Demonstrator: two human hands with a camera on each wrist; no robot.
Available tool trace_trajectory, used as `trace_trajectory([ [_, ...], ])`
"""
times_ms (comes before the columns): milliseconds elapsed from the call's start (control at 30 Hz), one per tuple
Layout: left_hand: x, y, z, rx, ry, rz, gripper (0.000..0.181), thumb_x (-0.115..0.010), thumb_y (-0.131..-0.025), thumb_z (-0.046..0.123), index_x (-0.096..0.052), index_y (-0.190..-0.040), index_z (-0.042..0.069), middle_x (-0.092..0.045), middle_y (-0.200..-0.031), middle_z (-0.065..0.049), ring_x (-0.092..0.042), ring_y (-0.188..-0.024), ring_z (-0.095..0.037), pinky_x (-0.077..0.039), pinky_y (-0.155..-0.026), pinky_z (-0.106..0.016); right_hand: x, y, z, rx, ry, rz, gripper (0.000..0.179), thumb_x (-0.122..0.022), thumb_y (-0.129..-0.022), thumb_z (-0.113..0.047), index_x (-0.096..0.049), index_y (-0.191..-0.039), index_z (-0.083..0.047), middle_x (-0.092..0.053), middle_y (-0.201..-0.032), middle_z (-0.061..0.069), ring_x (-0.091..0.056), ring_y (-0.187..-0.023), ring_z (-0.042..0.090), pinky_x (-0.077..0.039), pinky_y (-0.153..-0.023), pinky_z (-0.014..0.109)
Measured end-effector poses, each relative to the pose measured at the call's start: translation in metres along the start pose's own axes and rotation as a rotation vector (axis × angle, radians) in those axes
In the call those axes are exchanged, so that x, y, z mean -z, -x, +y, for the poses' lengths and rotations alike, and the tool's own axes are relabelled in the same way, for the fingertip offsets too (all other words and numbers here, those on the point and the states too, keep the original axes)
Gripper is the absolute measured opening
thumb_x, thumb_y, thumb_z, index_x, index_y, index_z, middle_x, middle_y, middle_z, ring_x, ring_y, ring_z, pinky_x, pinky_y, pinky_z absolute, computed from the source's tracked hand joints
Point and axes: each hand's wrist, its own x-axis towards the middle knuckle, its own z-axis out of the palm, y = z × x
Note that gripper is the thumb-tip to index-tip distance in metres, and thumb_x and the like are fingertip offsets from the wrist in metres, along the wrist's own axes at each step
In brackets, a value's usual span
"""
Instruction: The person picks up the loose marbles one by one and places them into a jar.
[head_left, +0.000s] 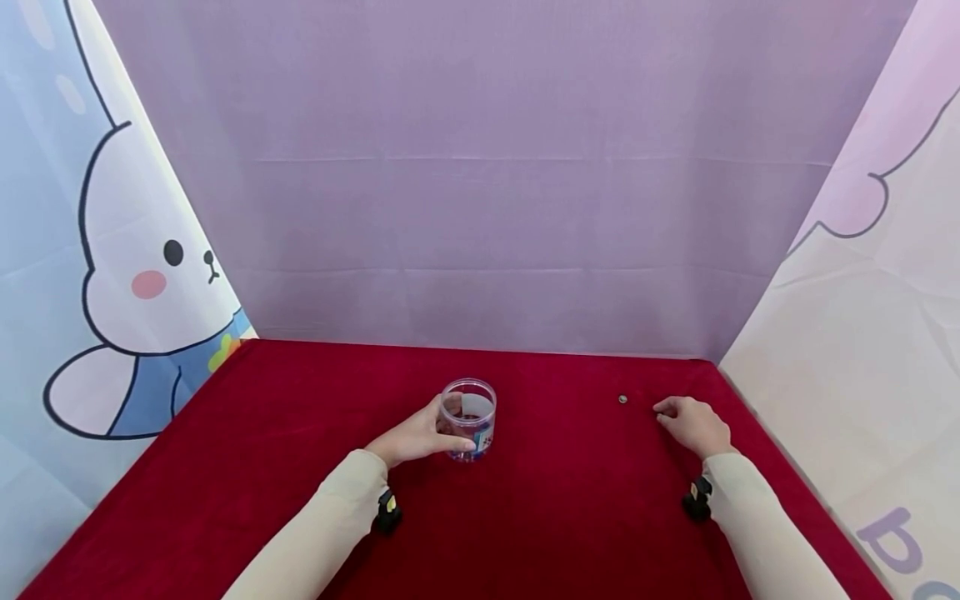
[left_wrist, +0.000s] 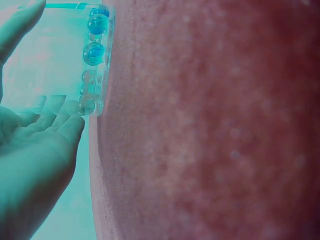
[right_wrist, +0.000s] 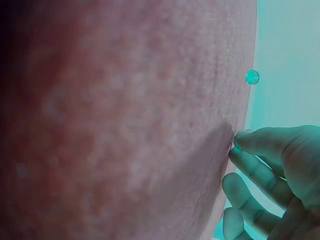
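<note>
My left hand (head_left: 414, 437) grips a clear round plastic jar (head_left: 480, 410), thumb on the near side and fingers round the far side. The jar stands upright on the red cloth, with a printed label on its side. Several clear and blue glass marbles lie along its bottom, among them a blue marble (left_wrist: 93, 53) in the left wrist view. To the right, my right hand (head_left: 699, 427) is low at the cloth, thumb and forefinger tips close together; whether something small sits between them cannot be made out. A single marble (head_left: 622, 399) lies just left of those fingertips.
Red cloth (head_left: 555, 508) covers the table. A plain purple curtain (head_left: 480, 208) hangs behind its far edge. Printed cloth panels stand at both sides, one with a white cartoon animal (head_left: 150, 250) on the left. Black wrist cameras sit on both sleeves.
</note>
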Motion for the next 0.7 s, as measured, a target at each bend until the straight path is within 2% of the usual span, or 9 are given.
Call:
trace_trajectory([
  [700, 0.001, 0.000, 0.001, 0.012, 0.003, 0.001, 0.086, -0.080, -0.087, 0.036, -0.028, -0.153, 0.015, -0.049, -0.141, -0.006, -0.045, -0.130, -0.026, -0.042, -0.105, -0.051, 0.008, 0.003, -0.014, 0.055, 0.007, 0.039, 0.028, -0.065, -0.096, -0.017, -0.070, -0.122, -0.007, -0.069, -0.113, 0.018, -0.063, -0.101, 0.040, -0.050, -0.069, 0.055],
])
